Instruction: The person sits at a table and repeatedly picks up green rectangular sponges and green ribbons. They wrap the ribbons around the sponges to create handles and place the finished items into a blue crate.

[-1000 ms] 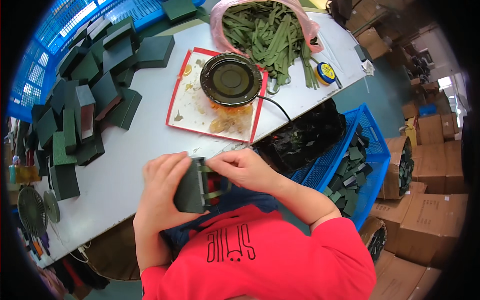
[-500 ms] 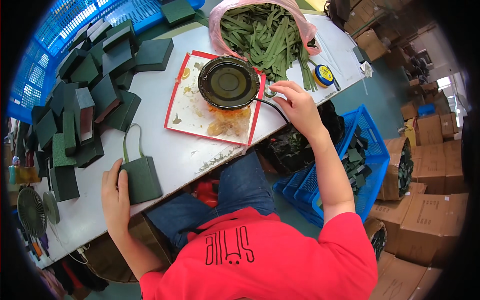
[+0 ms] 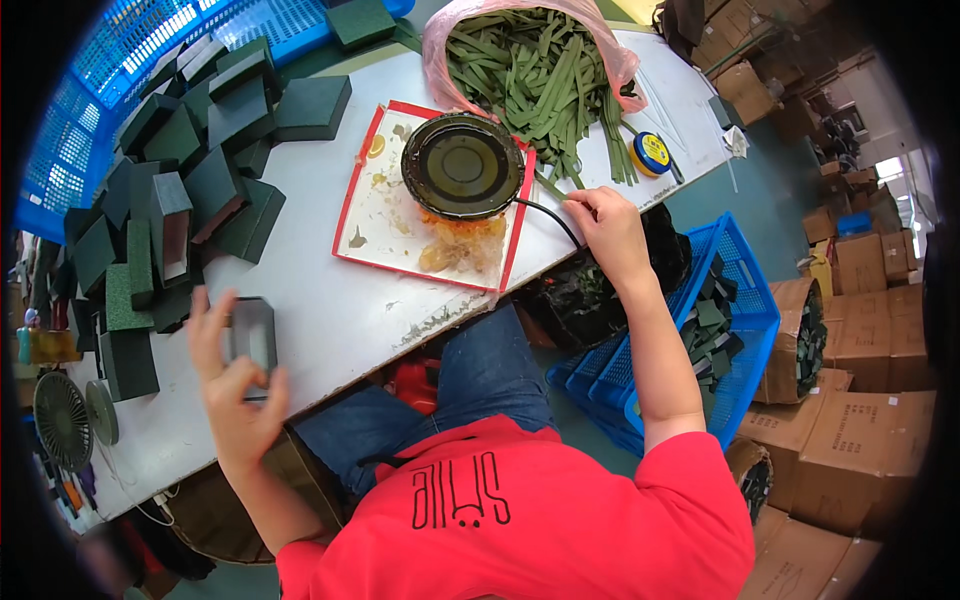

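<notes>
A dark green box stands turned on the left part of the table, with a greyish recessed side facing up. My left hand is at its near end, slightly blurred. Its thumb and index finger bend together over the box's near edge while the other fingers spread out. My right hand, at the table's front edge, pinches a thin green ribbon strip. Beside that hand, a round black pan of dark liquid sits above a stained white board with a red rim; a black cord leaves the pan.
Several green boxes are heaped at the left against a blue crate. A pink bag spills green ribbon strips. Near it lies a round yellow-and-blue tin. Blue crates and cartons stand right; a small fan, left.
The green box has turned and shifted left, its ribbon loop now out of sight. My left hand's fingers lifted and spread. My right hand moved down slightly and now pinches a ribbon strip.
</notes>
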`<state>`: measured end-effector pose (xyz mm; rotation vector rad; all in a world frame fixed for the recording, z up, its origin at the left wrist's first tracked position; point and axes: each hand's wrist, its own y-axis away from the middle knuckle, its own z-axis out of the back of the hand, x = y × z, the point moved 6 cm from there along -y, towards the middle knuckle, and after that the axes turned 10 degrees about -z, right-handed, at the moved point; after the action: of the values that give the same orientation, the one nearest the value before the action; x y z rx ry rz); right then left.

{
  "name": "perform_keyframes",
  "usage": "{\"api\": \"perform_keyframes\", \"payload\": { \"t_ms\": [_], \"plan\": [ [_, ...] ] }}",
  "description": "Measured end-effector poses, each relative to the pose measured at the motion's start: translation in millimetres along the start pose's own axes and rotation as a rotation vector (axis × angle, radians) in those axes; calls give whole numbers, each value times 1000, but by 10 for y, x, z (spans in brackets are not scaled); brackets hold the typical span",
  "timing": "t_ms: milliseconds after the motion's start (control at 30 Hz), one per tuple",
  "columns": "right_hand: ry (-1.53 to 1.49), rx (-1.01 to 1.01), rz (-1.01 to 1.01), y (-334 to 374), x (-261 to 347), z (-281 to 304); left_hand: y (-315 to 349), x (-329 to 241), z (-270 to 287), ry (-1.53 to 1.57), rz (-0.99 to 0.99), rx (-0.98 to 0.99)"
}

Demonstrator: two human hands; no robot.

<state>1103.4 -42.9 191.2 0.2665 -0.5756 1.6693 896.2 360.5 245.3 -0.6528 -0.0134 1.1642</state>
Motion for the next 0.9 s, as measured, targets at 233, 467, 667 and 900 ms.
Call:
{"api": "perform_keyframes", "payload": {
  "t_ms": [233, 467, 667, 900],
  "plan": [
    [-307, 32, -357, 145, -197, 44, -120, -175, -455, 33, 174, 433],
    [-996, 319, -629, 722, -13, 31, -103, -118, -499, 372, 296, 270],
    [-1135, 605, -553, 1453, 640, -164, 37, -987, -1213, 1976, 455, 341],
    [-831, 800, -263, 1564, 806, -316, -177, -1056, -1239, 1956, 298, 293]
  ]
}}
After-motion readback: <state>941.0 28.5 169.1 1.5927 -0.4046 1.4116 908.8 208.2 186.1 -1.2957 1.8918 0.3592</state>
